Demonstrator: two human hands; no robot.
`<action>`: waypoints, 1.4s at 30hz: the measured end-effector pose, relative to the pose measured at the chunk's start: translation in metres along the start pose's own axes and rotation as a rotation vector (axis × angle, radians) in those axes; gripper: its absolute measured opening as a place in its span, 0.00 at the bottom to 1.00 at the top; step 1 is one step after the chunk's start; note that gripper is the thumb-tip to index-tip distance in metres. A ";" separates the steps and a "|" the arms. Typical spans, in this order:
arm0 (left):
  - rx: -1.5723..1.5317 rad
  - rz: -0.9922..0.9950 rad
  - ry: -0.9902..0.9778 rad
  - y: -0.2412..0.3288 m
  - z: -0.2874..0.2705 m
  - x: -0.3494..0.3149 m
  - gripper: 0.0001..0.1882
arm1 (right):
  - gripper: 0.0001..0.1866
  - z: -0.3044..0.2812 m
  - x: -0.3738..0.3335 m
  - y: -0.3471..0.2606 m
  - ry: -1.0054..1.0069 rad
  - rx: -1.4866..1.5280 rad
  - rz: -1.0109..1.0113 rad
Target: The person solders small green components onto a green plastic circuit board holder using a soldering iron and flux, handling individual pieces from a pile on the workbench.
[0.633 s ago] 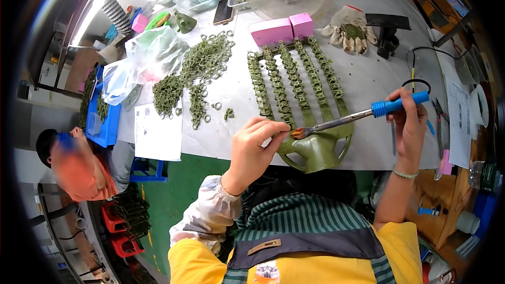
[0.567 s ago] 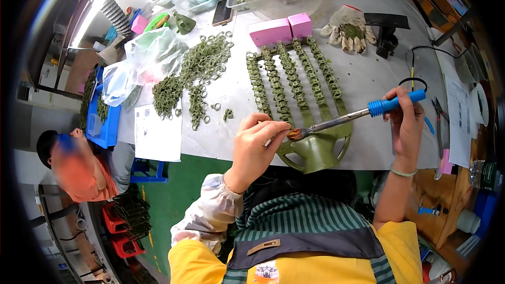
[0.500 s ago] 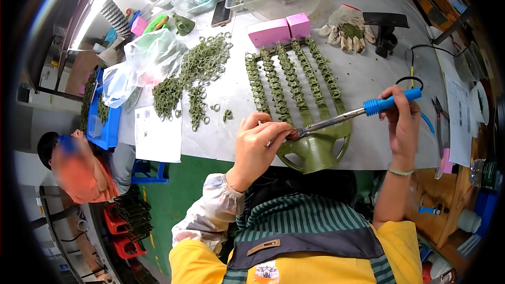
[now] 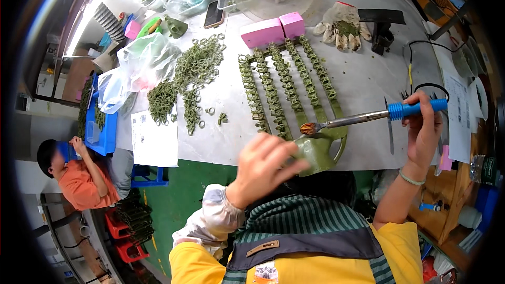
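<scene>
My right hand (image 4: pixel 422 134) grips the blue handle of a soldering iron (image 4: pixel 357 119). The iron's brown-coated tip lies over the top of a green, funnel-shaped base (image 4: pixel 315 153). Several long green bars (image 4: pixel 284 76) reach away from that base, lined with small green rings. My left hand (image 4: pixel 268 165) is at the base's left side, its fingers blurred but stretched apart, with nothing visible in them. Left of the bars, a heap of loose green rings (image 4: pixel 197 63) is spread on the table, a few lying apart.
Pink blocks (image 4: pixel 263 32) stand at the bars' far ends. Beyond are a stained glove (image 4: pixel 344 26), a black stand (image 4: pixel 382 26) and a phone (image 4: pixel 214 14). Plastic bags (image 4: pixel 142 63) and a paper sheet (image 4: pixel 154 139) lie left. A person in orange (image 4: pixel 87 184) sits farther left.
My right hand has moved right with the soldering iron, its tip shifting right and up. My left hand has come away from the tip, its fingers spreading from a pinch.
</scene>
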State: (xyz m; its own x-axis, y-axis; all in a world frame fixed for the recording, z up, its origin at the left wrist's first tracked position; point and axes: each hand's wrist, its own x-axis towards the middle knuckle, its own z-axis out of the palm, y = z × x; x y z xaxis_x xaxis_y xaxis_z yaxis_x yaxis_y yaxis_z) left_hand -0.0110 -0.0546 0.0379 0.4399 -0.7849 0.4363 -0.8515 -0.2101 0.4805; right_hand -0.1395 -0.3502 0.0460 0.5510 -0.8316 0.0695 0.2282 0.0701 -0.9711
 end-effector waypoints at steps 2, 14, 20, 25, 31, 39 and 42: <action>-0.040 0.040 -0.168 0.019 0.006 -0.004 0.19 | 0.14 -0.003 0.000 -0.002 -0.003 -0.007 -0.013; 0.303 -0.335 0.058 -0.085 -0.060 -0.011 0.09 | 0.13 -0.017 -0.009 -0.015 0.009 0.000 -0.078; 0.589 -0.307 -0.004 -0.161 -0.050 -0.050 0.09 | 0.13 -0.007 -0.012 -0.012 -0.009 -0.014 -0.071; 0.587 -0.354 0.036 -0.178 -0.050 -0.044 0.06 | 0.13 -0.003 -0.011 -0.007 0.024 -0.006 -0.049; -0.068 -0.540 0.202 -0.120 -0.047 -0.011 0.05 | 0.13 0.005 -0.012 -0.003 0.062 -0.028 -0.044; -0.128 -0.187 0.054 -0.041 -0.003 0.037 0.07 | 0.13 0.009 -0.007 0.009 0.058 0.004 0.012; 0.016 -0.069 0.105 -0.046 0.014 0.042 0.07 | 0.14 0.013 -0.005 0.017 0.069 0.018 0.032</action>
State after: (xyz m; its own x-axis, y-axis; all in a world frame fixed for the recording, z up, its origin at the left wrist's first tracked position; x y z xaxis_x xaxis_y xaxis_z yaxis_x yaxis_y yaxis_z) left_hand 0.0422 -0.0859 0.0237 0.5245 -0.7031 0.4802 -0.8221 -0.2715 0.5004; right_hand -0.1280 -0.3378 0.0322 0.5014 -0.8649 0.0216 0.2260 0.1069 -0.9682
